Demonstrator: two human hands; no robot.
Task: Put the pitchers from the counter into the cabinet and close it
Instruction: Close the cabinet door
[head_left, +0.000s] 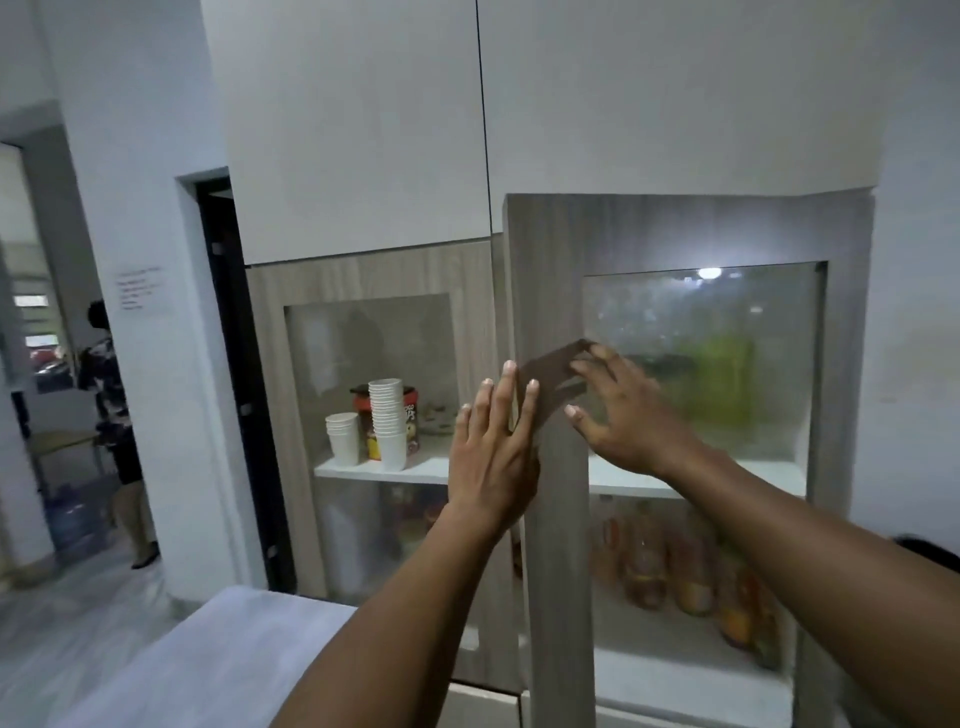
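A wood-grain cabinet stands in front of me with two glass-panelled doors. The right door (550, 270) hangs slightly ajar, its left edge proud of the left door (270, 395). My left hand (491, 452) lies flat, fingers spread, against that door's left edge. My right hand (623, 415) presses open-palmed on the door frame and glass. Behind the blurred glass a green pitcher-like shape (722, 384) shows on the upper shelf (623, 480). Neither hand holds anything.
Stacks of white paper cups (387, 421) and a red box (410, 410) sit behind the left glass. Orange bottles (691, 582) fill the lower right shelf. A pale counter (234, 654) is at lower left. A person (117, 415) stands in the left doorway.
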